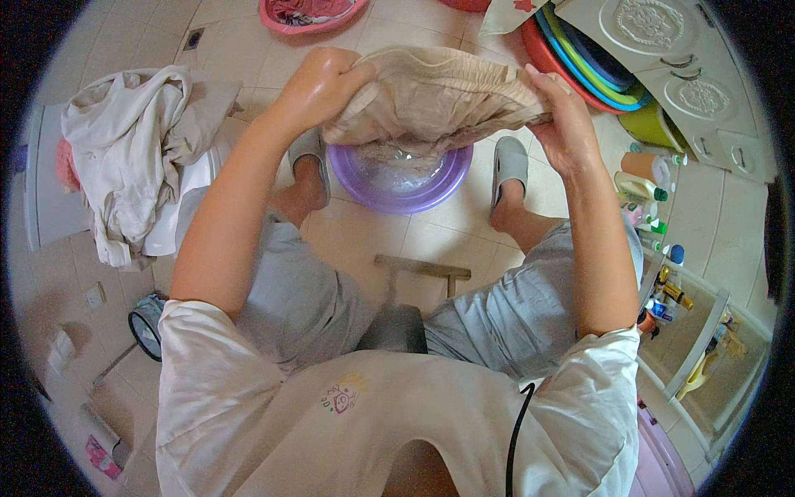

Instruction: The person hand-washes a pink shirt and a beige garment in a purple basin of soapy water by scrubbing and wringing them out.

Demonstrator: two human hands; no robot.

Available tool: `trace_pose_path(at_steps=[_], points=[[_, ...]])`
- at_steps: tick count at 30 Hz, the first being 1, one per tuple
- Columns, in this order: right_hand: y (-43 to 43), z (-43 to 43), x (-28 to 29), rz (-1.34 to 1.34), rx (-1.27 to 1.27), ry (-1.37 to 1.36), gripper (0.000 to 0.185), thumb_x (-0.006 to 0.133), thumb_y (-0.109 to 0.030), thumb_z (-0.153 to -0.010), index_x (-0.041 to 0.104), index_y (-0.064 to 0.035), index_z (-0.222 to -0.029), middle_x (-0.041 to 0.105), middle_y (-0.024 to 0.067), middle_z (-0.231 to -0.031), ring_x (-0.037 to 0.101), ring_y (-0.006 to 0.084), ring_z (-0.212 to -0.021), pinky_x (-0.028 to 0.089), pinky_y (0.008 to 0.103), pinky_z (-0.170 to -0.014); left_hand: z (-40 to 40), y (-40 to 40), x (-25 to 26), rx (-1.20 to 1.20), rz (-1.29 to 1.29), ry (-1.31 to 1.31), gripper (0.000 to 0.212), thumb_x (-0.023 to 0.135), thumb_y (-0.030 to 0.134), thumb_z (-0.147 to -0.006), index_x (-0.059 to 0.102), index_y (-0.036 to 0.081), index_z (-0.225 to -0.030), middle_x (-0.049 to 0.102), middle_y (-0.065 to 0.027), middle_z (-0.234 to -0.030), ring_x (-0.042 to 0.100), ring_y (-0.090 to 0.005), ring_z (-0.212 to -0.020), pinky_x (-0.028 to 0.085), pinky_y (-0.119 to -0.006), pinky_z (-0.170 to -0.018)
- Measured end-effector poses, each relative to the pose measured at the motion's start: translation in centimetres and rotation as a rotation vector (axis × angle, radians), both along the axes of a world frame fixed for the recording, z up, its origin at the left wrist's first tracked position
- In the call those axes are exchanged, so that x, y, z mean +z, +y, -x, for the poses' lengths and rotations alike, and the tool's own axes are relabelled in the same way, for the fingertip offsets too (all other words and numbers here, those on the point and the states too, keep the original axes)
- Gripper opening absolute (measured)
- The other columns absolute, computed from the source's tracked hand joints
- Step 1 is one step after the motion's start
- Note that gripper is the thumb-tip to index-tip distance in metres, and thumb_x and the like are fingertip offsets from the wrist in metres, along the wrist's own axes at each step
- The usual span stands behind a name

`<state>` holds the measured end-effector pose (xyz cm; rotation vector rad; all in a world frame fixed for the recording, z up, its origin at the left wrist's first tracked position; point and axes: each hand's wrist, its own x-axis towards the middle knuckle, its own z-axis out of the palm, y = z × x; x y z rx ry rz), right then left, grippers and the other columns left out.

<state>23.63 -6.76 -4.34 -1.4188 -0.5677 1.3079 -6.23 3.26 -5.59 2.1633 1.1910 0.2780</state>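
Note:
A beige cloth garment with a gathered elastic waistband (pixel 435 99) is stretched between my two hands. My left hand (pixel 326 87) grips its left end, thumb towards the middle, and the skin looks wet. The right end of the waistband is pinched in my right hand (pixel 559 112). Below the garment a round purple plastic basin (pixel 397 202) stands on the tiled floor between my feet, with water (pixel 410 177) in it. The garment's lower edge hangs over the basin and hides its far part; whether the cloth touches the water I cannot tell.
Off-white clothing (pixel 136 149) is heaped at the left. A pink basin (pixel 317 25) with dark red cloth stands at the top. Coloured basins (pixel 577 62) lean against a white cabinet (pixel 646 25) at the upper right. Bottles (pixel 640 186) and a shelf rack (pixel 702 348) line the right side.

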Motion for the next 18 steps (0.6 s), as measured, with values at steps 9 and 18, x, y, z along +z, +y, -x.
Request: trace_pose_path(at_steps=[9, 18], points=[[0.0, 4.8, -3.2, 0.033, -0.136, 0.325, 0.028, 0.054, -0.025, -0.096, 0.057, 0.0, -0.109, 0.063, 0.0119, -0.107, 0.06, 0.0237, -0.1, 0.047, 0.0376, -0.09, -5.2, -4.7, -4.4, 0.28, 0.783, -0.7, 0.051, 0.05, 0.044, -0.097, 0.062, -0.003, -0.109, 0.066, -0.007, -0.098, 0.06, -0.016, -0.085, 0.048, -0.032, -0.079], [-2.7, 13.6, -4.9, -0.24, 0.08, -0.849, 0.033, 0.046, -0.03, -0.097, 0.057, -0.0017, -0.083, 0.06, 0.0253, -0.074, 0.059, 0.0453, -0.072, 0.043, 0.0529, -0.065, -6.2, -8.1, -4.4, 0.529, 0.505, -0.798, 0.04, 0.049, 0.033, -0.095, 0.066, -0.002, -0.097, 0.066, -0.0093, -0.086, 0.057, -0.0151, -0.08, 0.046, -0.033, -0.074]])
